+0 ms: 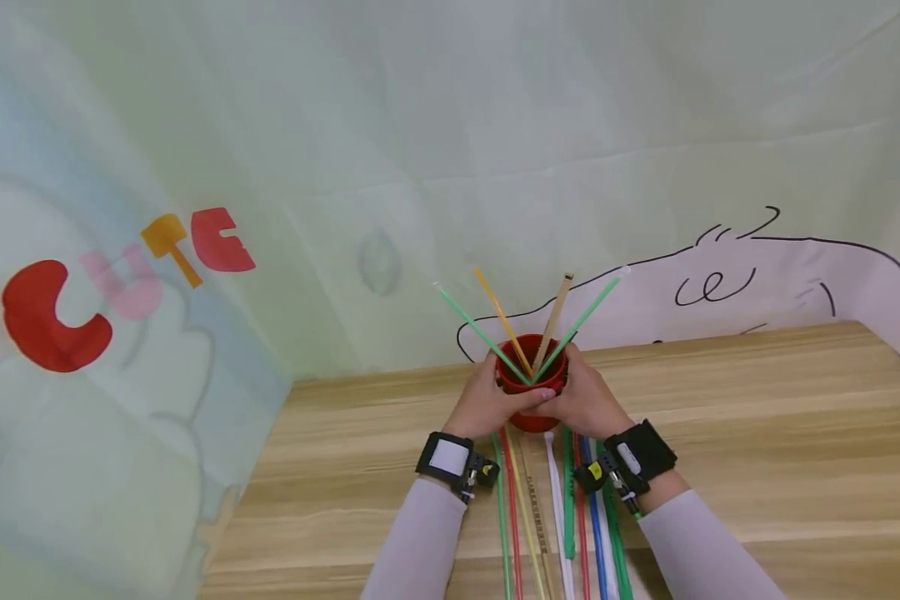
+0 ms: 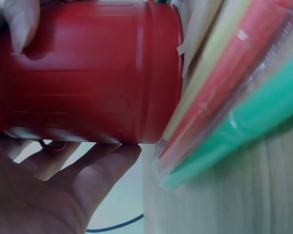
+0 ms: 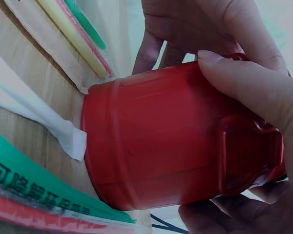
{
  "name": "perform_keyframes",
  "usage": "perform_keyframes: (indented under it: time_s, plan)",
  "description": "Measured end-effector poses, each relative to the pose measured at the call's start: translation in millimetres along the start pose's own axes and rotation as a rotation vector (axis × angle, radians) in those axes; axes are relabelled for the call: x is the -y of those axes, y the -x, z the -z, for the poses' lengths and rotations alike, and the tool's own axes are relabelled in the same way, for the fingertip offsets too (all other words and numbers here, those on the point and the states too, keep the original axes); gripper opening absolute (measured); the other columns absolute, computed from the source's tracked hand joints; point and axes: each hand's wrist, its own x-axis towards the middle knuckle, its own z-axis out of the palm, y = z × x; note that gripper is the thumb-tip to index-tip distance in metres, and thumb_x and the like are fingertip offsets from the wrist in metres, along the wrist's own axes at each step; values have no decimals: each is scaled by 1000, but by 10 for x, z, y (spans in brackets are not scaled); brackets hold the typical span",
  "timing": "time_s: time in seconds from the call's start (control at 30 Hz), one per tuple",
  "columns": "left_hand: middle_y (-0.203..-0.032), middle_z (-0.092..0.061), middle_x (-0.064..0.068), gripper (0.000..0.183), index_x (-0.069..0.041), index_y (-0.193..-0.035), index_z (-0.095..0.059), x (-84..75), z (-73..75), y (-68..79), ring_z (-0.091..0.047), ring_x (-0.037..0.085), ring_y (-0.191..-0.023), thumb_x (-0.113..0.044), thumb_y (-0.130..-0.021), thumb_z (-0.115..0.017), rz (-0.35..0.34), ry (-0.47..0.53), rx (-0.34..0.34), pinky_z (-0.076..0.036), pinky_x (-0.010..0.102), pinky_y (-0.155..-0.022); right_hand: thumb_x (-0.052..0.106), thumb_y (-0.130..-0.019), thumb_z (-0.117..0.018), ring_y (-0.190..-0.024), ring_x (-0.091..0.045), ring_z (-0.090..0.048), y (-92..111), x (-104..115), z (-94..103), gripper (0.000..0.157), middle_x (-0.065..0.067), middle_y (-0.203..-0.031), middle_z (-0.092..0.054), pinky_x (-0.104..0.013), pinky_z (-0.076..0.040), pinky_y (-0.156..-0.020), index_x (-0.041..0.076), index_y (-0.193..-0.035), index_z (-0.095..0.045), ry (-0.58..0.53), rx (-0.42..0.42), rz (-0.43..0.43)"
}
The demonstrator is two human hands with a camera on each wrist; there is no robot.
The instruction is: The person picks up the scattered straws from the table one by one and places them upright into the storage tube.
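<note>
A small red bucket stands upright on the table, close to its far edge. Leaning out of its mouth are two green straws, an orange straw and a brown paper-wrapped straw. My left hand grips the bucket from the left, fingers curled around its side. From the right my right hand grips it too, and the thumbs meet across the front. The right wrist view shows a raised red loop on the bucket's wall, and its base close against the table.
Several wrapped straws lie lengthwise between my forearms: green, red, yellow, brown paper, white and blue. Their far ends come up to the bucket's base. Behind the wooden table hangs a printed cloth.
</note>
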Motion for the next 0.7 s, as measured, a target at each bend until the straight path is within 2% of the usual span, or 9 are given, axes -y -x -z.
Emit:
perform_keyframes:
  time_s: [0.27, 0.4, 0.53, 0.7]
  plan:
    - [-145, -58, -2, 82, -26, -151, -41, 5, 6, -6, -56, 19, -133, -49, -85, -84, -21, -8, 19, -51, 42, -109, 17, -81, -88, -140, -46, -48, 65, 98, 107, 93, -24, -151, -49, -60, -51, -107, 2, -153, -32, -3, 64, -2]
    - [-145, -58, -4, 80, -27, -151, -41, 16, 9, -19, -56, 18, -134, -46, -86, -83, -39, 17, 35, -51, 41, -109, 19, -83, -86, -142, -52, -42, 124, 156, 189, 96, -26, -155, -44, -62, -51, -104, 1, -157, -29, 65, 77, -30]
    - [-146, -57, -4, 80, -28, -152, -40, 20, 12, -23, -55, 18, -135, -44, -87, -83, -46, 30, 41, -52, 42, -108, 24, -85, -83, -137, -52, -46, 219, 233, 297, 96, -31, -152, -44, -61, -54, -100, -4, -159, -27, 157, 72, -83]
    - [-144, -58, -5, 81, -29, -152, -41, 8, 11, -12, -55, 17, -133, -46, -85, -84, -29, 33, 36, -54, 43, -106, 27, -90, -78, -125, -47, -56, 388, 273, 420, 84, -31, -142, -53, -55, -58, -93, -7, -153, -35, 251, 60, -128]
